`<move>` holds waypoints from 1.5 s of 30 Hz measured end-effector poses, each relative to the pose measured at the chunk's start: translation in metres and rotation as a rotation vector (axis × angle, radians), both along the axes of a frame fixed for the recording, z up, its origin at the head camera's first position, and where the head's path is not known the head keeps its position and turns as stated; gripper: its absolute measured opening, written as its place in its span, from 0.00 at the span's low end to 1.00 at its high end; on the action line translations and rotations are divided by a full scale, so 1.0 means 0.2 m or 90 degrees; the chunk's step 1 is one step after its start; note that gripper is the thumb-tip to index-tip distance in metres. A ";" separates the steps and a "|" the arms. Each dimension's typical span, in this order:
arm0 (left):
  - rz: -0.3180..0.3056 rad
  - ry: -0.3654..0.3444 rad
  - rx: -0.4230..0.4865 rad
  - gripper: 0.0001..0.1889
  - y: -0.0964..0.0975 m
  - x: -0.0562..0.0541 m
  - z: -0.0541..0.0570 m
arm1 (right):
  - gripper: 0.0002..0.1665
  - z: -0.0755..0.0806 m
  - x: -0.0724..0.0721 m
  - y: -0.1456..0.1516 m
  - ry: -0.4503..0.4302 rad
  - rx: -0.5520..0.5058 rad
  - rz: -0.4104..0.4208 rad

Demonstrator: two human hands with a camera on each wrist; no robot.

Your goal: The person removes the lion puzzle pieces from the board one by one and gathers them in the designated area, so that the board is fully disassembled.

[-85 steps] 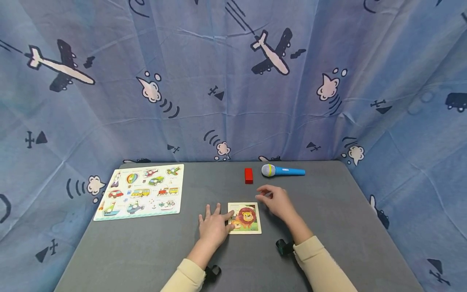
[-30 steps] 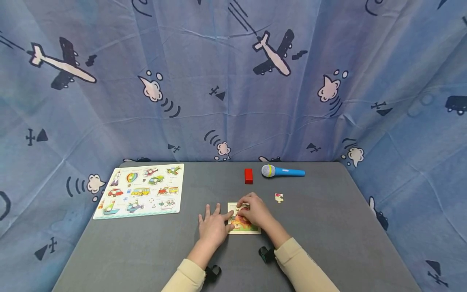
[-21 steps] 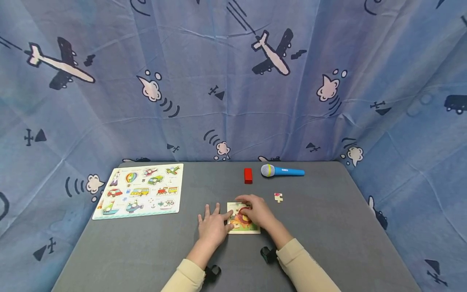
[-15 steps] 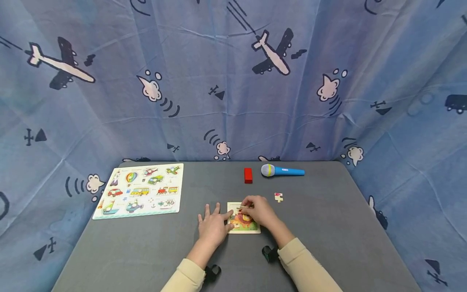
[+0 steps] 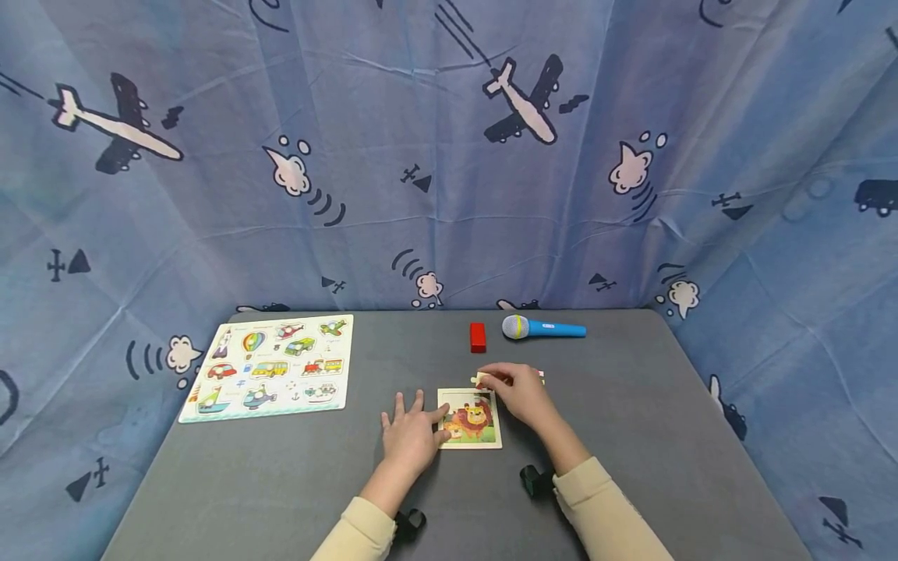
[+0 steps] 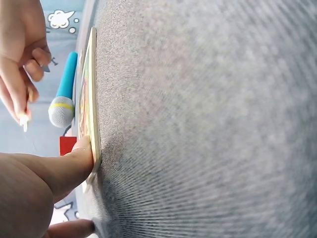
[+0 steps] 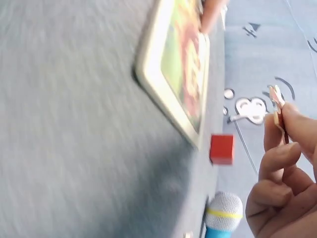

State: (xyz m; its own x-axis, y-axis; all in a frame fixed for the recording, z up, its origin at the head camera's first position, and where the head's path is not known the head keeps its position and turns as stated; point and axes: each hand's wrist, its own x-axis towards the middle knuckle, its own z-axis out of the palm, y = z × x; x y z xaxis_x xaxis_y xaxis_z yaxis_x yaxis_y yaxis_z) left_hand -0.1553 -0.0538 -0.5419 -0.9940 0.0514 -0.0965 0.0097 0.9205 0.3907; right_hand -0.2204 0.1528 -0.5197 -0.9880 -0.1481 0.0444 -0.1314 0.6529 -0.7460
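Pinching a small puzzle piece [image 5: 480, 379] in the fingers of the right hand [image 5: 517, 389], with the tips pressed close together and only that bit between them. Holding it up off the table [image 5: 316, 483], by the far edge of the lion puzzle [image 5: 471, 446]. Touching the left side of that puzzle with the left hand [image 5: 409, 442], with fingers spread wide and gripping nothing (more like a paperweight than a grab).

Easy to drop a piece so little and thin. Might slip out from a squeeze too soft or a twist too quick, then bounce away on the table. Could bump the loose piece [image 5: 542, 377] too, lying just behind the right hand and mostly hidden in the head view (easy to forget). Would only take a careless swing of the wrist.

Might also make the puzzle slide or turn, from pressing on just one side and bumping the other. Could then jiggle other pieces out of place. Less likely to hit the red block [image 5: 478, 338] or the blue microphone [image 5: 544, 327], both farther back, unless reaching too far. Too small to tell which way up to call the pinched piece.
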 end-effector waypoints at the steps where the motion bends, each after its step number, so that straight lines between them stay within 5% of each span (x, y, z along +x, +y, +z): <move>1: 0.001 0.002 0.001 0.25 0.00 0.00 0.00 | 0.11 0.01 0.00 0.02 0.001 -0.003 -0.007; 8: 0.001 0.006 0.005 0.26 -0.01 0.00 -0.01 | 0.11 0.05 -0.01 0.14 -0.006 -0.043 -0.040; 22: -0.007 0.004 0.007 0.26 0.00 0.00 0.00 | 0.12 0.05 -0.04 0.46 0.002 -0.021 -0.093; 34: -0.007 0.009 0.009 0.26 0.00 0.01 0.00 | 0.14 -0.06 -0.10 0.68 -0.020 0.030 -0.117; 45: -0.006 0.012 0.007 0.26 -0.01 0.01 0.00 | 0.14 -0.14 -0.16 0.71 -0.042 0.083 -0.133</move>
